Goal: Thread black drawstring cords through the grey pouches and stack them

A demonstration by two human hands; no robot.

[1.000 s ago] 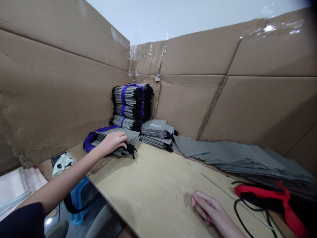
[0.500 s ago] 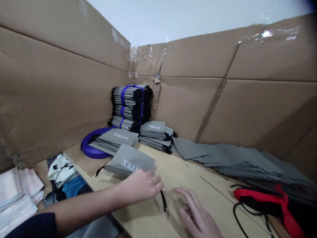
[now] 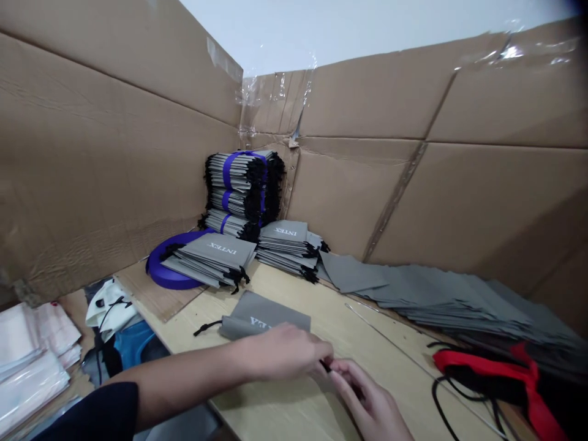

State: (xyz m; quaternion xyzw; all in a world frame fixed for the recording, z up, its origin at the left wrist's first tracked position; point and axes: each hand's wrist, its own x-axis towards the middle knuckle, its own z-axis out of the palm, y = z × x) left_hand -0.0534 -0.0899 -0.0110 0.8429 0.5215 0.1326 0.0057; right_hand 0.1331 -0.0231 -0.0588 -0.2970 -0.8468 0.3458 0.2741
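A grey drawstring pouch (image 3: pixel 269 308) with white lettering lies on the table, partly covered by my left hand (image 3: pixel 294 350). From its left corner sticks a short black cord end. My left hand is closed, its fingertips on a short black cord (image 3: pixel 325 365) at the pouch's right side. Against those fingertips, my right hand (image 3: pixel 367 395) pinches at the same cord with thumb and forefinger. Behind the pouch sits a loose pile of finished-looking grey pouches (image 3: pixel 215 254) marked INTEX, with knotted black cords.
Pouch bundles tied with purple ribbon (image 3: pixel 236 196) stand in the corner, beside another pouch stack (image 3: pixel 285 245). A purple ribbon roll (image 3: pixel 165 275) lies left. Grey fabric pieces (image 3: pixel 427 297), a thin metal rod (image 3: pixel 399 343) and red fabric (image 3: pixel 487 361) lie right. Cardboard walls (image 3: pixel 358 177) enclose the table.
My left hand has moved right, and the pouch has slid right and now lies flatter. My right hand has closed from spread fingers to a pinch at the cord.
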